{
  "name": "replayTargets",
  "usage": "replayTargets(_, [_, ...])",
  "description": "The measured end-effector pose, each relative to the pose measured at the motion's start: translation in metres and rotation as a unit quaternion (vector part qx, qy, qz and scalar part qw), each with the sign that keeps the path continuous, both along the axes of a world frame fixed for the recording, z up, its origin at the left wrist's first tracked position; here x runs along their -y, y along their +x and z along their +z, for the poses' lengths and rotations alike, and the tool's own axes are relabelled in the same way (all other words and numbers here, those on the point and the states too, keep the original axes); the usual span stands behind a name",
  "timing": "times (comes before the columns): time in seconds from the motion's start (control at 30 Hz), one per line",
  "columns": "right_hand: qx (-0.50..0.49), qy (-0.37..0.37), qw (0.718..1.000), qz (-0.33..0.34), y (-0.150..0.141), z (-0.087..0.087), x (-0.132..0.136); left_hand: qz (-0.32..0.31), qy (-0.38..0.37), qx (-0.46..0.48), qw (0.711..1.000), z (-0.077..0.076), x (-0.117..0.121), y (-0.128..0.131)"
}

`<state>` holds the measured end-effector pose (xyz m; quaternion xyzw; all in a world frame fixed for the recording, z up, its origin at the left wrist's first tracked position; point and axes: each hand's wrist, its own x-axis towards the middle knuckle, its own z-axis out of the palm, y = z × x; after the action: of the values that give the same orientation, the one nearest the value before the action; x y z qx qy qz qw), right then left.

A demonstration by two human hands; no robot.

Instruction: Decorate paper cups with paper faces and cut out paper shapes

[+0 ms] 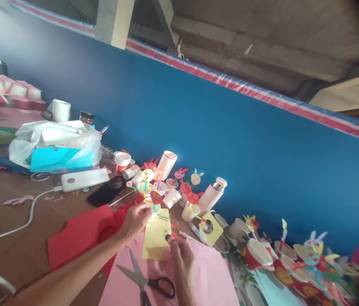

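My left hand (134, 222) grips a small white paper cup craft (152, 205), which has a red heart-shaped paper piece and coloured pipe cleaners. My right hand (182, 260) pinches a small dark piece (168, 237) at its fingertips, just beside a yellow paper sheet (155, 236). Both hands are above a pink paper sheet (203, 276). On that sheet, below my hands, lie black-handled scissors (145, 280). A red paper sheet (80, 236) spreads to the left of my left hand.
Finished paper cup crafts (179, 178) and more cups (255, 255) line a blue wall (230, 127). Near them stand a steel-topped flask (213, 195) and a cut yellow card (210, 228). To the left are a phone (105, 192), a power bank (83, 179) with white cable, and a plastic bag (55, 144).
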<state>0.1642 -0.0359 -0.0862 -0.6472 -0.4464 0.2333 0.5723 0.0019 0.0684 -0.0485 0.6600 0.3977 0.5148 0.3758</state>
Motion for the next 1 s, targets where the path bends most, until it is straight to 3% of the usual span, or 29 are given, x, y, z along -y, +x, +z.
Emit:
replayTargets(0.03, [-0.003, 0.006, 1.000, -0.006, 0.000, 0.001, 0.000, 0.053, 0.040, 0.006, 0.998, 0.002, -0.004, -0.004])
replayTargets(0.1, [-0.016, 0.014, 1.000, -0.013, -0.002, 0.003, -0.001, 0.101, 0.087, 0.011, 0.991, 0.004, -0.010, -0.012])
replayTargets(0.43, [-0.003, 0.018, 1.000, -0.006, 0.002, 0.000, -0.002, 0.047, 0.254, -0.101, 0.961, -0.007, -0.033, -0.029])
replayTargets(0.73, [0.015, 0.029, 0.999, -0.015, 0.007, 0.010, -0.001, 0.006, 0.259, -0.212, 0.942, -0.016, -0.035, -0.032])
replayTargets(1.0, [0.009, 0.023, 1.000, -0.011, 0.010, 0.015, -0.003, -0.039, 0.270, -0.194, 0.942, -0.017, -0.037, -0.027])
